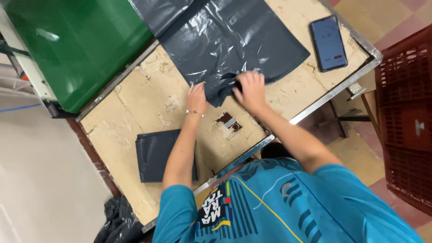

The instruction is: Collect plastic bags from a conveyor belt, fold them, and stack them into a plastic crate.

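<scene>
A large dark grey plastic bag [234, 40] lies spread across the worn cardboard-topped table [144, 99]. My left hand [196, 96] pinches its near edge, a thin bracelet on the wrist. My right hand [250, 90] grips a bunched fold of the same bag just to the right. A folded dark grey bag [153, 155] lies flat on the table by my left forearm.
A smartphone [328, 42] with a lit screen rests at the table's far right corner. A green panel [81, 45] stands at the upper left. A dark red plastic crate [405, 117] sits at the right. Crumpled black plastic [118, 220] lies on the floor below the table.
</scene>
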